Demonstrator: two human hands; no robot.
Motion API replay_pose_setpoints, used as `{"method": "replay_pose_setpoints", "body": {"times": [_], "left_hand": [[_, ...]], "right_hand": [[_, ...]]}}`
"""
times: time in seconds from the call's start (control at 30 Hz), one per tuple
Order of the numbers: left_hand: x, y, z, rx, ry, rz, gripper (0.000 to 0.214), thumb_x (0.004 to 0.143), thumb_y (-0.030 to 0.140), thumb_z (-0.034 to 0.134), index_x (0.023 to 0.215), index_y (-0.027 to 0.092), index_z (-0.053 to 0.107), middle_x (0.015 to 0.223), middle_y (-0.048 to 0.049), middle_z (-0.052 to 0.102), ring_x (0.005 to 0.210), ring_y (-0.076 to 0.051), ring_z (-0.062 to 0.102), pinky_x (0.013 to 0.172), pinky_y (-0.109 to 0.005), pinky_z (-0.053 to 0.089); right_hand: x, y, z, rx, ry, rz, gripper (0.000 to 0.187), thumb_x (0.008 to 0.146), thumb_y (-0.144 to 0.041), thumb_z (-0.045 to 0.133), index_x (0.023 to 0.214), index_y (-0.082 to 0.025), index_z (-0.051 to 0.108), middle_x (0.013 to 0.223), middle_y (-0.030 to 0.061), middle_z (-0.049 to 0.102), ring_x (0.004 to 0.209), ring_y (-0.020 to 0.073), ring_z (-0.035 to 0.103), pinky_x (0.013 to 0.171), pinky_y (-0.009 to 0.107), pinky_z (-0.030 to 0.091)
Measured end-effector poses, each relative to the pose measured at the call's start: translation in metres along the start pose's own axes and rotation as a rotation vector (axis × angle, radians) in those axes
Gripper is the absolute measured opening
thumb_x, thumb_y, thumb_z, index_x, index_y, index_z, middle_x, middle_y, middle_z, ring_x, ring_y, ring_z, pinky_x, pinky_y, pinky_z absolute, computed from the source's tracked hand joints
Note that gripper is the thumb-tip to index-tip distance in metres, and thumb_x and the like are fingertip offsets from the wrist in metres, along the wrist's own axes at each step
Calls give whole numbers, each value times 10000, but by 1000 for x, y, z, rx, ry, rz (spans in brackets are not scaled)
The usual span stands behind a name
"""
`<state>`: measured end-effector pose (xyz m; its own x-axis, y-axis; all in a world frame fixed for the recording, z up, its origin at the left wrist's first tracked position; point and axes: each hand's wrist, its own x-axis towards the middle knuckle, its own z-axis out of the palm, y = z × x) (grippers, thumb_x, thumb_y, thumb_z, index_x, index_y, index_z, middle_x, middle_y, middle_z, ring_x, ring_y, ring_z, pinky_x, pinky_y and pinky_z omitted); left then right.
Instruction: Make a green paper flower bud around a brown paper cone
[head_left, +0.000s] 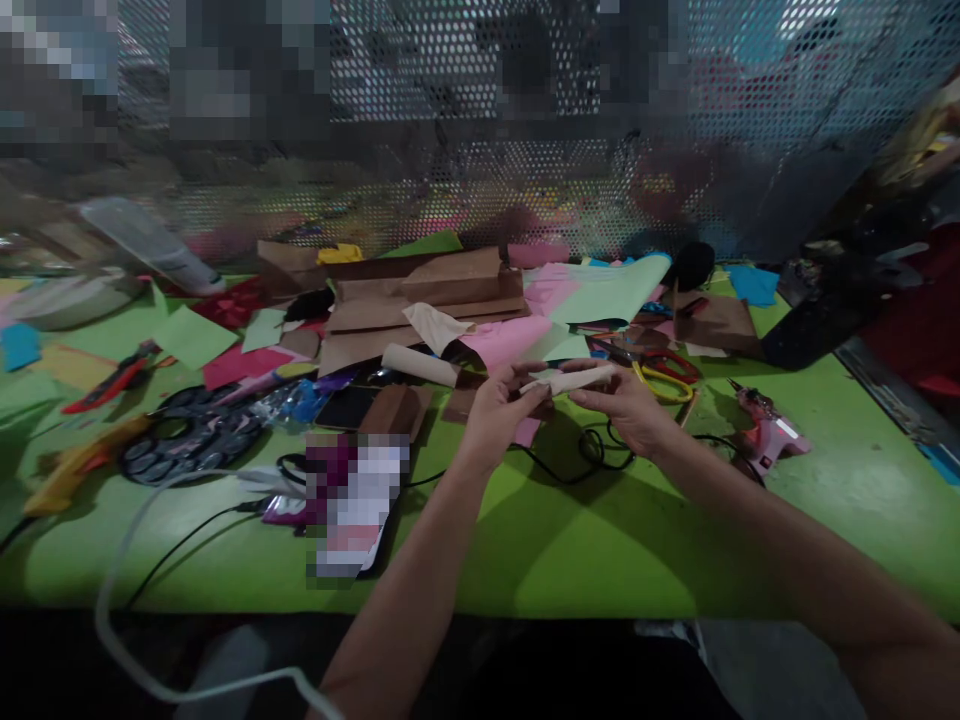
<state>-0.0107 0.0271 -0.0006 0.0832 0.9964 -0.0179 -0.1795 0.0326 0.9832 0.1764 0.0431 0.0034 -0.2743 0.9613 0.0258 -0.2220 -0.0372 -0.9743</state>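
Observation:
Between both hands, a little above the green tabletop (570, 560), is a narrow rolled piece of cream paper (581, 379). My left hand (504, 405) pinches its left end between thumb and fingers. At the other end, my right hand (626, 400) has thumb and fingers closed on the roll. Just behind my left hand lies a cream paper tube (420, 365). Scissors with yellow handles (666, 385) rest by my right hand, partly hidden behind it. Pink paper (506, 342) and brown paper (427, 290) are heaped beyond the hands.
A pink glue gun (772, 430) lies at the right, a yellow glue gun (82, 465) at the left. A phone (364, 510) sits near the front edge. Black cable (581, 470) curls below my hands. A perforated metal screen (465, 190) stands behind the table.

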Motion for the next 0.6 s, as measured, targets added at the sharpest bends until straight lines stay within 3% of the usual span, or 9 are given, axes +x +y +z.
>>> {"method": "replay_pose_setpoints", "body": {"times": [0.1,0.2,0.33,0.47,0.6], "left_hand": [[-1,4,-8,233,-118,67,438,793,401,743,1141,149,657,1006,-86,749,877,-186,708,829,-348,593],[-1,9,-21,721,-107,195,406,820,332,707,1198,188,674,1205,-102,716,1108,-249,657,990,-415,528],[0,10,-26,1306,-102,133,476,807,183,633,1283,204,655,1312,-111,665,1262,-348,553,1070,-532,433],[2,5,-19,1444,-151,56,388,841,165,575,1216,181,675,1269,-143,657,1256,-363,542,1032,-524,432],[4,2,-17,1351,-110,86,281,829,140,581,1098,172,656,1195,-140,668,1191,-330,566,996,-461,440]], "right_hand": [[-1,-2,1,-69,56,-40,274,635,-369,892,816,-212,760,805,9,739,759,154,660,766,307,560],[1,-7,-4,-93,150,-120,274,640,-406,886,787,-218,751,763,6,716,689,152,632,675,309,564],[3,-13,-10,-130,195,-188,227,665,-367,854,789,-213,742,783,13,706,709,156,623,666,306,543],[1,-16,-9,-310,188,-243,128,711,-280,785,792,-197,732,722,1,672,672,143,577,621,279,464],[-1,-18,-7,-418,192,-296,103,734,-263,739,808,-191,728,712,-2,665,669,146,559,602,271,422]]}}
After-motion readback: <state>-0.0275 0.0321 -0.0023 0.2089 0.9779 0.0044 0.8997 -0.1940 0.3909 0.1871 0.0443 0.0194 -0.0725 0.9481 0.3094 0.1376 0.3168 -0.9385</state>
